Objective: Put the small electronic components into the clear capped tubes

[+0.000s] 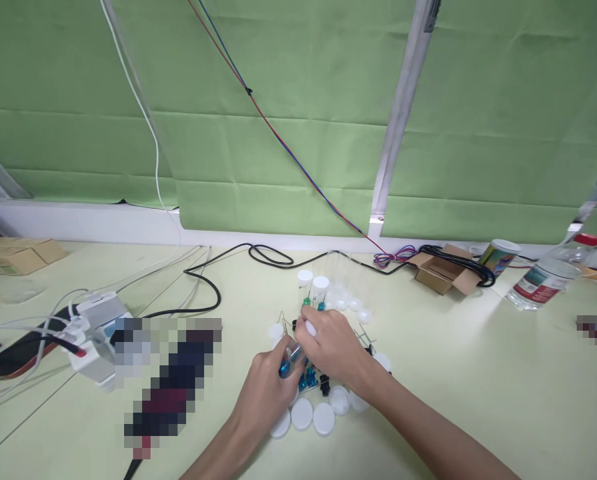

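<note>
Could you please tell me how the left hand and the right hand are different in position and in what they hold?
The left hand grips the clear tube near its blue part; the right hand is at its white end.
The left hand sits lower in the picture, the right hand higher.
The right hand shows mostly its back; the left hand shows its thumb side.
Both are bare and meet at one tube.

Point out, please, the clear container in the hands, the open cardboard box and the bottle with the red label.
Clear container [294, 353]: head view, its transparent side.
Open cardboard box [429, 277]: head view, its front wall.
Bottle [534, 285]: head view, its label.
</note>
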Demonstrator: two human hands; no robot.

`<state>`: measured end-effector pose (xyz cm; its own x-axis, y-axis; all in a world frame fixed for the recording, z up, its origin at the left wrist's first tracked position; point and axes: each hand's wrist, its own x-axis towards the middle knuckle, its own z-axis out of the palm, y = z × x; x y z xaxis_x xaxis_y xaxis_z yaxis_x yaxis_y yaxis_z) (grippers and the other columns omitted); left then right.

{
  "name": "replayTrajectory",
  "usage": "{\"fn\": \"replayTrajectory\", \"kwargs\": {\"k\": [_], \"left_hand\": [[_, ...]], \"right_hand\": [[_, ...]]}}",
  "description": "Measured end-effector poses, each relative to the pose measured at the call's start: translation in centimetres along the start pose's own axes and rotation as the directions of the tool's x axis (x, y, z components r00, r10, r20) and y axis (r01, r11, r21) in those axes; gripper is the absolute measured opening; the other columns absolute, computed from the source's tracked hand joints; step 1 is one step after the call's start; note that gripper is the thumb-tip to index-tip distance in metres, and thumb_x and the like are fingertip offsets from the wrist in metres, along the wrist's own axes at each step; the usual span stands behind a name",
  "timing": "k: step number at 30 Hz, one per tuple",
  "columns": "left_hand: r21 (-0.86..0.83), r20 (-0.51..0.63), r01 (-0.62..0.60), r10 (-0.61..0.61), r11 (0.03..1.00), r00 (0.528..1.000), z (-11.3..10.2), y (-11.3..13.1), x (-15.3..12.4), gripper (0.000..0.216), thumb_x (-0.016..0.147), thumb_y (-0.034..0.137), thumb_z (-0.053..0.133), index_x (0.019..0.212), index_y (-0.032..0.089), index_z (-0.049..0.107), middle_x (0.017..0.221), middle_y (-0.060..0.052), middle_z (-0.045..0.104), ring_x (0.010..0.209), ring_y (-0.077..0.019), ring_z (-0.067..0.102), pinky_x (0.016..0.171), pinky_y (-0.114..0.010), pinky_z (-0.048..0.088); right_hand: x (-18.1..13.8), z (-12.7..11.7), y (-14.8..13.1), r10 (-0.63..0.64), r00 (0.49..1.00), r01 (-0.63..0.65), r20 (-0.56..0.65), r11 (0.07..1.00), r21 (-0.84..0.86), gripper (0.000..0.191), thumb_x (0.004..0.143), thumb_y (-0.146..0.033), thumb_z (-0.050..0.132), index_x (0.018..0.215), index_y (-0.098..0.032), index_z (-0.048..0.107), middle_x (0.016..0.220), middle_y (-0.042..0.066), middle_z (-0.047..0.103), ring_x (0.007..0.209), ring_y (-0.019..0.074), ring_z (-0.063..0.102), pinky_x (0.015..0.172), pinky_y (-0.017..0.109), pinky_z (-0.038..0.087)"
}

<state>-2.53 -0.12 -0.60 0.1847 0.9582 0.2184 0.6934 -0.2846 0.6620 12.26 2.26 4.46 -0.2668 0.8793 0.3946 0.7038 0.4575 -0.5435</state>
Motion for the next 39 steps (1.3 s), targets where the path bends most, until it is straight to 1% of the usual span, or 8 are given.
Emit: {"fn": "replayTrajectory", "kwargs": {"k": [7,12,16,19,23,27,33,39], "left_hand": [[0.063,-0.070,-0.077,0.081,0.995,0.994,0.1,-0.1,-0.1,0.011,0.087,0.030,0.047,0.091,0.024,0.055,0.060,0.005,0.055,0.050,-0.0153,0.048,0.054,-0.024,0.038],[0.056,-0.118,-0.132,0.138,0.990,0.983,0.0,-0.1,-0.1,0.010,0.087,0.029,0.048,0.090,0.024,0.056,0.057,0.006,0.052,0.047,-0.0138,0.043,0.051,-0.022,0.038],[0.025,-0.145,-0.114,0.116,0.993,0.982,0.1,-0.3,-0.1,0.008,0.085,0.027,0.050,0.089,0.022,0.055,0.054,0.007,0.049,0.046,-0.0125,0.038,0.049,-0.022,0.036],[-0.009,-0.171,-0.066,0.064,0.998,0.983,0.1,-0.2,0.0,0.010,0.081,0.027,0.051,0.074,0.021,0.051,0.050,0.008,0.044,0.045,-0.0114,0.034,0.047,-0.022,0.034],[-0.105,-0.196,-0.001,-0.019,0.994,0.981,0.0,0.5,0.2,0.019,0.077,0.028,0.052,0.061,0.021,0.046,0.047,0.007,0.040,0.046,-0.0107,0.032,0.045,-0.022,0.032],[-0.231,-0.156,0.054,-0.092,0.971,0.983,-0.1,1.2,0.1,0.022,0.077,0.032,0.055,0.061,0.019,0.048,0.052,0.005,0.045,0.050,-0.0112,0.037,0.048,-0.022,0.033],[-0.373,-0.057,0.097,-0.127,0.923,0.990,0.0,1.7,0.0,0.022,0.081,0.035,0.057,0.069,0.017,0.053,0.058,0.005,0.044,0.054,-0.0105,0.035,0.050,-0.021,0.032],[-0.437,0.028,0.153,-0.157,0.886,0.987,0.1,2.0,0.0,0.024,0.084,0.039,0.059,0.078,0.016,0.060,0.058,0.005,0.047,0.051,-0.0097,0.034,0.046,-0.021,0.031]], "right_hand": [[-0.1,-0.9,-0.9,0.054,0.998,-0.053,0.014,0.997,-0.048,0.024,0.086,-0.020,0.043,0.065,-0.021,0.031,0.049,-0.006,0.029,0.048,0.0112,0.019,0.049,0.026,0.016],[-0.2,-1.2,-1.2,0.083,0.996,-0.083,0.028,0.996,-0.020,0.026,0.088,-0.024,0.043,0.066,-0.021,0.031,0.050,-0.006,0.032,0.048,0.0111,0.022,0.050,0.026,0.018],[-0.3,-1.4,-1.1,0.116,0.990,-0.121,0.076,0.990,0.074,0.032,0.090,-0.037,0.047,0.066,-0.021,0.033,0.055,-0.005,0.040,0.053,0.0113,0.033,0.050,0.024,0.023],[-0.2,-1.7,-0.9,0.117,0.982,-0.145,0.149,0.970,0.196,0.030,0.086,-0.046,0.055,0.073,-0.022,0.043,0.059,-0.005,0.045,0.055,0.0118,0.040,0.049,0.022,0.027],[0.0,-2.3,-0.9,0.062,0.966,-0.166,0.251,0.893,0.418,0.024,0.082,-0.044,0.063,0.089,-0.025,0.051,0.057,-0.008,0.042,0.050,0.0100,0.037,0.043,0.021,0.027],[0.2,-2.0,-0.9,0.045,0.965,-0.179,0.256,0.829,0.530,0.023,0.080,-0.042,0.065,0.090,-0.024,0.053,0.058,-0.009,0.039,0.050,0.0093,0.035,0.043,0.020,0.027],[0.3,-0.5,-0.7,0.100,0.983,-0.172,0.156,0.804,0.569,0.021,0.084,-0.040,0.061,0.082,-0.021,0.052,0.066,-0.006,0.046,0.057,0.0101,0.038,0.052,0.022,0.033],[0.3,-0.2,-0.5,0.134,0.978,-0.204,0.160,0.781,0.590,0.025,0.085,-0.035,0.058,0.071,-0.020,0.044,0.062,-0.006,0.044,0.056,0.0100,0.039,0.052,0.023,0.032]]}}
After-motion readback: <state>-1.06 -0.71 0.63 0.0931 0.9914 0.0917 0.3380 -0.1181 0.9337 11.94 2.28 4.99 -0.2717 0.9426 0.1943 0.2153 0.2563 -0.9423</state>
